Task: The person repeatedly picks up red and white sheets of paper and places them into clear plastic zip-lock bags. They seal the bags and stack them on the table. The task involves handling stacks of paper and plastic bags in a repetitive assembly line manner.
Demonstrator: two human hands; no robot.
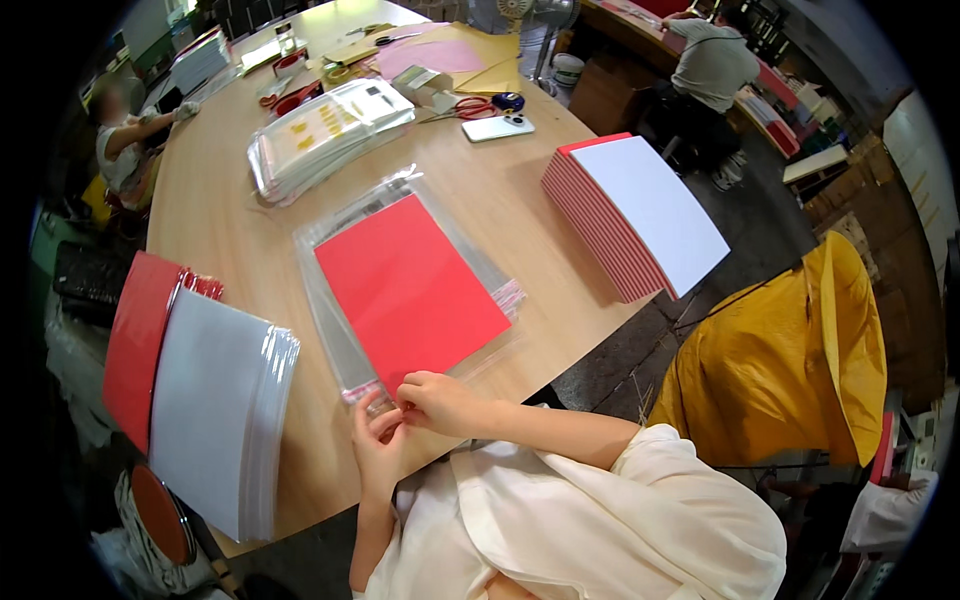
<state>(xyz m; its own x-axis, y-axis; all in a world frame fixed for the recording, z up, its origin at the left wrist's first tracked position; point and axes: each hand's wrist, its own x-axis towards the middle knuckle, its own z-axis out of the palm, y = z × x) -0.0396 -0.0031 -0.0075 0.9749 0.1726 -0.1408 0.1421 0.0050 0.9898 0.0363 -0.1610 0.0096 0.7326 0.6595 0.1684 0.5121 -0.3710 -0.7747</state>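
Note:
A red sheet or board lies on top of clear plastic bags in the middle of the table, set at a slant. My left hand is at the bags' near left corner, its thumb and forefinger closed on the plastic edge. Beside it, my right hand is curled over the near corner of the red board, its fingertips meeting those of the left. What the right fingertips pinch is hidden.
At the left edge stand wrapped white-and-red stacks. A pile of red-and-white boards sits at the right edge. Beyond lie filled plastic bags, a phone, scissors and a tape measure. Two people sit farther off.

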